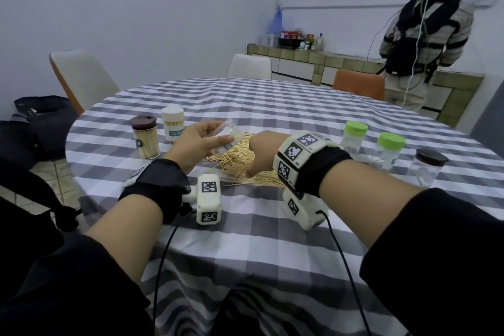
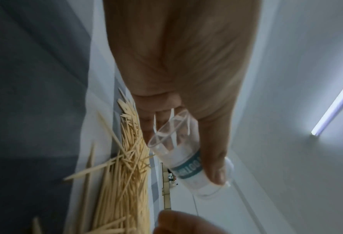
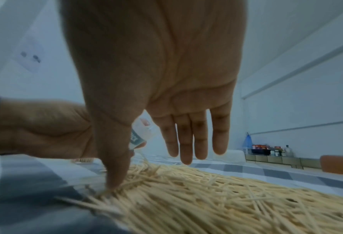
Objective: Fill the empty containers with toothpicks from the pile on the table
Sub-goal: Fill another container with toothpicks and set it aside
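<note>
Right hand: fingers straight and spread, palm down over the toothpick pile — thumb tip pressing into the pile's near edge.
Left hand: just left of the pile, thumb and fingers curled round a clear open container, tilted, its mouth toward the pile; a few toothpicks inside.
Filled containers: brown-lidded jar and white-lidded jar, upright, left of the pile behind the left hand.
Empty-looking containers: two green-lidded jars and a dark-lidded one, right of the pile — lids on.
Table: grey-and-white checked cloth, pile lying at its middle.
</note>
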